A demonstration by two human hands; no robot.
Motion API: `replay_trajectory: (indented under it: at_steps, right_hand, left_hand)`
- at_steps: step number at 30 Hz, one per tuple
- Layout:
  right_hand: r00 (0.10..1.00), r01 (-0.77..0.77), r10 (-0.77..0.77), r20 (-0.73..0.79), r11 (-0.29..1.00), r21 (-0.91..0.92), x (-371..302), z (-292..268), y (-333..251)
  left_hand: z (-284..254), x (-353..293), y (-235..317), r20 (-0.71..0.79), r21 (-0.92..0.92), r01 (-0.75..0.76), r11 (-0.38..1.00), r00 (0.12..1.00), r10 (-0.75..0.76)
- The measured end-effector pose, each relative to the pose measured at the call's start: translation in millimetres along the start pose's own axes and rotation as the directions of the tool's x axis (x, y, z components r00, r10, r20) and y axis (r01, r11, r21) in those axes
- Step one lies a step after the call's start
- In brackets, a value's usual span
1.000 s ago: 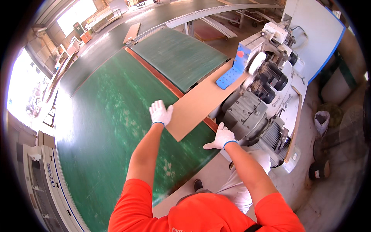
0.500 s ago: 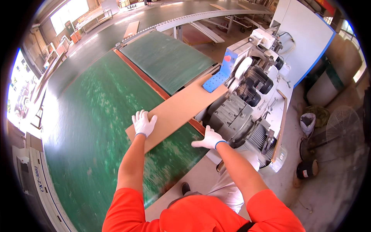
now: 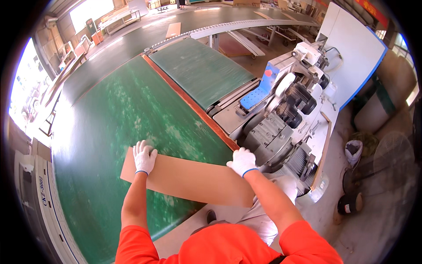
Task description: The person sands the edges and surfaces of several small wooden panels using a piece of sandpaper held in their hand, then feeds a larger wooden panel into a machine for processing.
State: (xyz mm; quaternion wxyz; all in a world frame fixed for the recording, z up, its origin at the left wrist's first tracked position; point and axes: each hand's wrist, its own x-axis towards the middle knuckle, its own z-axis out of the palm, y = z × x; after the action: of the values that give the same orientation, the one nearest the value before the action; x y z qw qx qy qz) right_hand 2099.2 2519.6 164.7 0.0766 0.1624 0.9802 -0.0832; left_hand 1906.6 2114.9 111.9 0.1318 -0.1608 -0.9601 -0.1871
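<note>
A long tan board lies slantwise across the near part of a green conveyor belt, its right end reaching past the belt's near edge. My left hand, in a white glove, rests flat on the board's left end. Its fingers are spread, with the tips over the far edge. At the board's far right edge is my gloved right hand, fingers together and bent; their undersides are hidden. It is close to the grey motor housing.
A reddish-brown strip runs between the belt and a second green belt. Right of these stands a machine with a blue perforated plate and motors. A stand fan is at far right. Another board lies farther off.
The board has come away from under the blue plate and swung toward me, its right end now near my body. My left hand moved left with it; my right hand's fingers have drawn in.
</note>
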Motion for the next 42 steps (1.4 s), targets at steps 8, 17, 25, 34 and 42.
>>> replay_trajectory:
  at_steps: [8, 17, 25, 34, 42]
  right_hand:
    - [0.903, 0.275, -0.294, 0.314, 0.956, 0.106, -25.7, 4.2, -37.8]
    - [0.936, 0.050, -0.024, 0.351, 0.997, -0.064, -10.1, -19.0, -8.5]
    - [0.935, -0.151, 0.183, 0.303, 0.980, -0.126, -3.2, -34.3, 7.7]
    - [0.949, -0.037, 0.059, 0.311, 0.996, -0.077, 5.6, -17.7, 16.8]
    - [0.952, -0.064, 0.087, 0.294, 0.994, -0.086, 2.1, -17.9, 6.4]
  left_hand:
    - [16.5, -8.5, 41.6, 0.043, 0.131, 0.028, 0.991, 0.998, -0.034]
    - [23.0, -30.2, 86.8, 0.088, 0.074, -0.066, 0.995, 0.994, 0.059]
    - [25.5, -37.3, 103.4, 0.052, 0.057, -0.127, 0.990, 0.991, 0.124]
    - [33.4, -61.0, 113.2, -0.023, 0.081, -0.198, 0.977, 0.979, 0.201]
    - [52.3, -56.6, 90.4, -0.028, 0.043, -0.075, 0.996, 0.997, 0.077]
